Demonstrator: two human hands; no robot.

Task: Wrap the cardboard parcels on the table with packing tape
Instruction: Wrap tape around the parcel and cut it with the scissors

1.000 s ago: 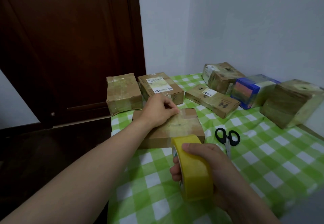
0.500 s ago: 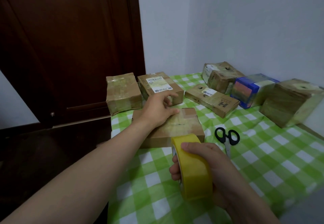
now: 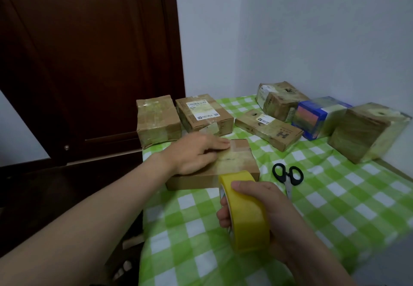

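A flat cardboard parcel (image 3: 237, 162) lies near the table's left front, a strip of clear tape running along its top. My left hand (image 3: 196, 151) lies flat on that parcel with straight fingers pressing on the tape. My right hand (image 3: 266, 216) grips a yellow roll of packing tape (image 3: 245, 214), held upright just in front of the parcel's near edge. The tape strip seems to run from the roll onto the parcel top.
Black-handled scissors (image 3: 288, 176) lie right of the parcel on the green checked tablecloth (image 3: 335, 198). Several more parcels stand behind: two taped boxes (image 3: 156, 120) at the left, a flat box (image 3: 268, 129), a blue box (image 3: 317, 118) and a big box (image 3: 366, 131). A dark door is at the left.
My left hand went from curled fingers at the parcel's far edge to a flat hand, fingers stretched out along the tape. The roll in my right hand stayed about where it was.
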